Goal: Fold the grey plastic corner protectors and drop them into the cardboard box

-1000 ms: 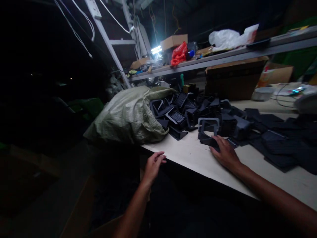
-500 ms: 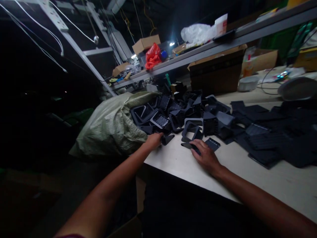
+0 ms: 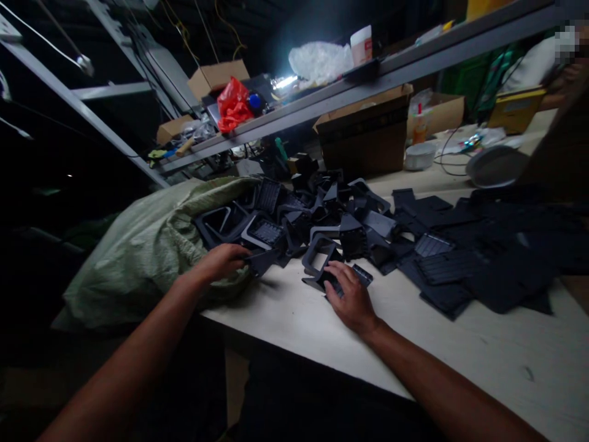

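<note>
My left hand [image 3: 226, 260] is closed on the end of a thin black plastic piece [image 3: 264, 263], at the mouth of a green woven sack [image 3: 151, 239]. My right hand [image 3: 352, 296] rests lower on the table, its fingers curled over a black plastic part [image 3: 335, 283] that they partly hide. Just behind those fingers stands a black square frame [image 3: 317, 253] with an open middle. More black frames and ribbed parts [image 3: 264, 232] spill from the sack across the table.
Flat black panels [image 3: 501, 258] lie in a heap on the right of the pale table [image 3: 294, 331]. A cardboard box [image 3: 363, 138] stands behind, beneath a shelf [image 3: 294, 116] holding a red bag [image 3: 234, 104]. A clear round container [image 3: 419, 156] sits at the back.
The view has turned to the right, so the scene sits further left. My left hand has drawn leftward towards the sack with the black piece. My right hand stays at its part.
</note>
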`<state>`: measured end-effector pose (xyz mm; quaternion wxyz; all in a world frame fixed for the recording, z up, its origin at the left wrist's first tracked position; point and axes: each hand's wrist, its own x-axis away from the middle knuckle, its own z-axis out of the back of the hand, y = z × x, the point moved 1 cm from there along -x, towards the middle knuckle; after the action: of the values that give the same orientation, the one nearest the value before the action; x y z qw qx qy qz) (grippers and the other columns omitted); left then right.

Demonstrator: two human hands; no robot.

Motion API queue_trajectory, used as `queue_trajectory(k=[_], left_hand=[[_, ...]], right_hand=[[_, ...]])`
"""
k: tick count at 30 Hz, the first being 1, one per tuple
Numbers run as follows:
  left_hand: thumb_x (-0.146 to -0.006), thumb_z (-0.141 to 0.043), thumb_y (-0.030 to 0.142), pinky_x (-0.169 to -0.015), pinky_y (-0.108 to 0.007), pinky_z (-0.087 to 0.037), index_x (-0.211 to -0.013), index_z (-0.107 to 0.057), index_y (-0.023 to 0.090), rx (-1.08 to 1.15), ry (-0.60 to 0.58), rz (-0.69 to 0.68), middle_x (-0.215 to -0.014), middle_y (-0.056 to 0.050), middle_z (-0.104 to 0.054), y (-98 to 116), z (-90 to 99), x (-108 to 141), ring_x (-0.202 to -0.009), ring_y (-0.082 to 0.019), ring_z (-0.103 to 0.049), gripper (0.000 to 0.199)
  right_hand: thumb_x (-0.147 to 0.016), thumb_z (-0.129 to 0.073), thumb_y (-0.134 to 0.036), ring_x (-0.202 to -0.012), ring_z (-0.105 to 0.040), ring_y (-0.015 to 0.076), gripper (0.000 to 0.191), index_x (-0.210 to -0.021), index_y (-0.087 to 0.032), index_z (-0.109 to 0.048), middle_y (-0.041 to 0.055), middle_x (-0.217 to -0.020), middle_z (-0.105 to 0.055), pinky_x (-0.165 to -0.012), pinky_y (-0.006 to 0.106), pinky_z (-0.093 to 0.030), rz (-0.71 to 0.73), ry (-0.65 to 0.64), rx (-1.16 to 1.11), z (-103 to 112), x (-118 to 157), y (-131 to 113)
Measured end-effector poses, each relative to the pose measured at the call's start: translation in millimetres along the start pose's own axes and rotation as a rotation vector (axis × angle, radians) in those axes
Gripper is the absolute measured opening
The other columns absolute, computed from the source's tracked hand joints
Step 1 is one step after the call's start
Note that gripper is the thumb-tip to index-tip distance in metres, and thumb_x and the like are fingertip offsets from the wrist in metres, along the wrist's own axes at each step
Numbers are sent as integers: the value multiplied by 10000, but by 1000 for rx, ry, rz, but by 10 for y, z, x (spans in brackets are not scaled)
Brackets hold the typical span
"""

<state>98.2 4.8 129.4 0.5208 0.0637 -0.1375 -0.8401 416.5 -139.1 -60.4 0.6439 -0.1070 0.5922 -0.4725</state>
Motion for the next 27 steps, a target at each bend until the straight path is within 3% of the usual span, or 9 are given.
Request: queue_trajectory(k=[4,9,12,14,17,19,23,27], left_hand=[[-601,-853,295,-613,-319,-584,-854,-843,221,289,140,65,-836,-101,-810,47,123,219,-727,-283,-730,264],[-497,-955,185,-484,-254,-528,-764,-803,201,704,233,199,-772,-69,-781,141,145,491,-613,-218,-665,307],[-575,-949,216,-446,-220,-462,-740,-783,181,750,319,172,-655,-29,-715,136,129,637,-538,-162,-575,237],[-649,-911,243,-457,-215,-452,-737,-752,164,879,451,138,-611,-15,-677,119,72,708,-525,-143,-547,198],[-701,-848,258,-502,-219,-479,-841,-716,158,1214,631,151,-694,-8,-703,139,-141,780,-577,-140,-579,217],[-710,-821,308,-533,-230,-507,-867,-695,178,1412,645,173,-728,0,-689,204,-360,835,-614,-140,-586,240],[-710,-777,350,-539,-240,-536,-720,-588,194,1898,431,205,-656,28,-511,376,-891,1093,-580,-115,-521,245],[-794,-690,292,-573,-227,-568,-930,-686,177,2171,244,383,-810,-20,-614,437,-1373,1556,-685,-132,-621,178]], right_hand=[[-1001,-567,-208,-1315,-579,330,315,-1307,-243,-632,135,-1398,-612,-1144,537,-478,-16,71,48,64,-32,14],[-993,-580,-196,-1275,-594,330,284,-1271,-215,-634,147,-1361,-634,-1114,538,-492,-20,64,60,75,-17,31],[-993,-579,-191,-1269,-601,323,277,-1262,-219,-637,142,-1352,-645,-1110,531,-496,-32,63,69,96,-17,43],[-999,-575,-199,-1276,-603,315,267,-1256,-233,-640,134,-1354,-649,-1122,522,-490,-43,79,76,143,-34,54],[-1011,-566,-228,-1272,-615,301,236,-1232,-238,-648,129,-1330,-658,-1129,500,-489,-58,119,98,254,-72,87],[-1014,-555,-239,-1255,-627,295,223,-1214,-232,-653,130,-1303,-666,-1115,485,-497,-70,123,124,325,-82,115],[-1013,-549,-250,-1115,-672,290,176,-1129,-227,-679,119,-1150,-718,-1013,467,-539,-58,19,189,350,-26,109],[-989,-576,-250,-1034,-681,304,161,-1054,-207,-717,113,-1079,-750,-984,499,-536,19,-225,253,159,31,9]])
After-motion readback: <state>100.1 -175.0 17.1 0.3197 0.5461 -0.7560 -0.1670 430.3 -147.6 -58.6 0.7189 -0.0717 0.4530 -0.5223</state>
